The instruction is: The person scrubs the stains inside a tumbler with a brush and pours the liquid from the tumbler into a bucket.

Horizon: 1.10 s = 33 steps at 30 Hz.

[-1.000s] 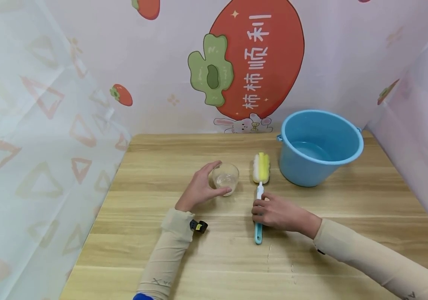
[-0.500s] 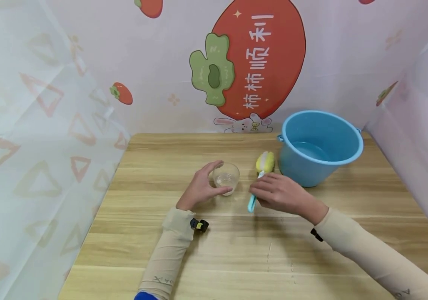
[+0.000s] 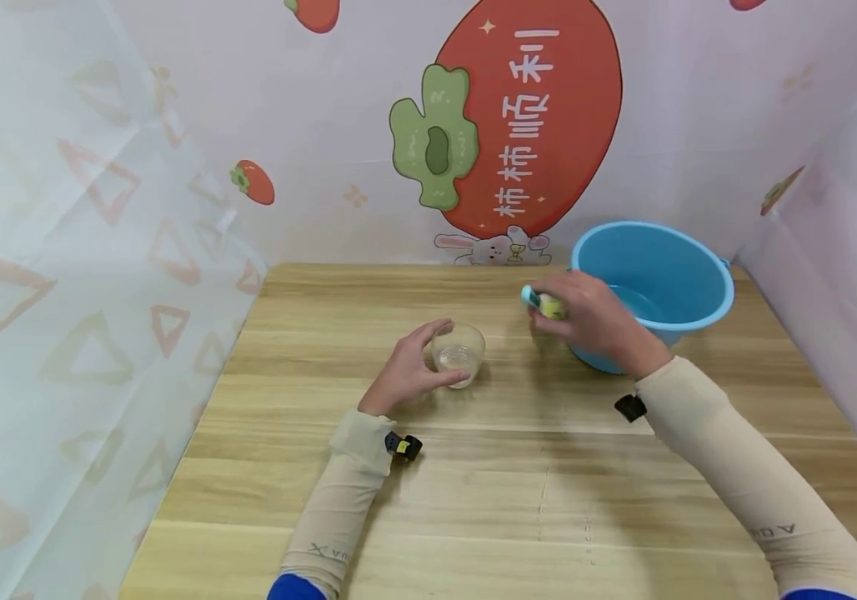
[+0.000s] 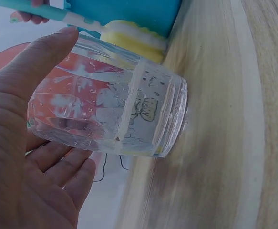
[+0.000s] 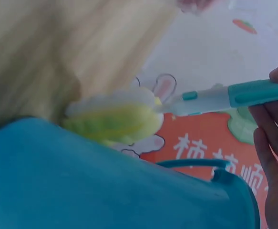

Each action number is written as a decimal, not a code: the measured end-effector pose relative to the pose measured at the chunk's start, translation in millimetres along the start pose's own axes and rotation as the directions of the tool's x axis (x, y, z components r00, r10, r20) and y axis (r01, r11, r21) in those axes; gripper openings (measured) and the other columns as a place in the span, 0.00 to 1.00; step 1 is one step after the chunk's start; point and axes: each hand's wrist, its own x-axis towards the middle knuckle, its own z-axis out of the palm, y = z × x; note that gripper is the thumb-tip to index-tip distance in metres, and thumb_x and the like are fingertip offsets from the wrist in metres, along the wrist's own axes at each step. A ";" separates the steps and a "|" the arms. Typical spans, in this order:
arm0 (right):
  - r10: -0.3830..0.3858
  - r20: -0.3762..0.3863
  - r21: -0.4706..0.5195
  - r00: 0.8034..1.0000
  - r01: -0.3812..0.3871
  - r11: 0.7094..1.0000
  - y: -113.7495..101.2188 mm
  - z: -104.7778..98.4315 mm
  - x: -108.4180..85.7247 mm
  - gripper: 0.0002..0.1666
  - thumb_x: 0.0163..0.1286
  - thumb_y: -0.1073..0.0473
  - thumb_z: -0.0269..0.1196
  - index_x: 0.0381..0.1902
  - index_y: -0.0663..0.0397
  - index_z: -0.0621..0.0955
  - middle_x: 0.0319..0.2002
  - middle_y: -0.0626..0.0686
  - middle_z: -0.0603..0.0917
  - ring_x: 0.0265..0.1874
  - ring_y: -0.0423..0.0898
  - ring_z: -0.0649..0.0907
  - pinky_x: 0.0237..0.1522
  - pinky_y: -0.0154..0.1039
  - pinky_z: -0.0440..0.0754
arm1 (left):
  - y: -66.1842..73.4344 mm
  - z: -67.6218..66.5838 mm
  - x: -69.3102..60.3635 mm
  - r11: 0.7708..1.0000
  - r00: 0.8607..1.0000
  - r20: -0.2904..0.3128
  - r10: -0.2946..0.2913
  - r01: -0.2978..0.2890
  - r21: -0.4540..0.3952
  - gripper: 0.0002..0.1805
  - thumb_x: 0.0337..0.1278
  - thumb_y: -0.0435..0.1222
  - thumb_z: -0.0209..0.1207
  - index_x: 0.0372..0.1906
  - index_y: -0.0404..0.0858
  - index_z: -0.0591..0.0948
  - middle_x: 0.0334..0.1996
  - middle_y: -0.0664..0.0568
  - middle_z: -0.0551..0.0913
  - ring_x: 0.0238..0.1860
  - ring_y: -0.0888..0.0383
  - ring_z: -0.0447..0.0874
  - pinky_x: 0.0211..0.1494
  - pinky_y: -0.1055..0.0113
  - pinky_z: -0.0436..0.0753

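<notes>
A clear glass cup stands on the wooden table with a little liquid visible in it. My left hand holds it from the left, thumb along the near side and fingers round the far side; drops cling to the glass in the left wrist view. In my right hand is a sponge cup brush, gripped by its turquoise and white handle. The brush stands steeply, handle end up and yellow-and-white sponge head down, close to the left side of the blue bucket. From the head, my hand hides part of the brush.
The bucket's rim rises at the back right of the table. A printed cloth wall closes off the back, with more sheets at both sides. Thin wet streaks mark the tabletop near the front.
My right hand has lifted the brush off the table, carried it up and away toward the bucket, and tipped it steeply with its head down. My left hand stays at the cup.
</notes>
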 end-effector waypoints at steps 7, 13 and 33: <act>0.125 -0.052 0.065 0.991 -0.121 0.990 5.7 -12.1 22.1 0.18 0.61 0.66 0.78 0.48 0.60 0.88 0.43 0.56 0.92 0.46 0.54 0.91 0.51 0.55 0.89 | 1.7 -0.1 -0.1 1.000 1.000 0.011 -0.010 0.010 -0.005 0.54 0.50 0.52 0.80 0.79 0.39 0.67 0.74 0.47 0.77 0.77 0.44 0.71 0.79 0.45 0.70; 0.250 -0.092 0.125 0.964 -0.238 0.963 -1.1 -26.9 36.8 0.19 0.63 0.63 0.78 0.51 0.58 0.88 0.44 0.55 0.93 0.46 0.51 0.91 0.54 0.50 0.88 | 5.8 -1.9 0.5 1.000 0.999 0.036 -0.025 0.025 -0.007 0.54 0.52 0.51 0.80 0.80 0.38 0.66 0.74 0.46 0.76 0.78 0.44 0.70 0.79 0.45 0.70; 0.274 -0.172 0.270 0.946 -0.222 0.937 -53.4 -81.4 103.4 0.15 0.67 0.58 0.76 0.50 0.56 0.90 0.42 0.50 0.93 0.39 0.25 0.86 0.50 0.24 0.83 | 13.0 3.0 4.9 0.999 0.999 -0.004 -0.037 0.037 -0.006 0.56 0.47 0.54 0.81 0.79 0.41 0.67 0.74 0.47 0.76 0.77 0.46 0.71 0.78 0.44 0.71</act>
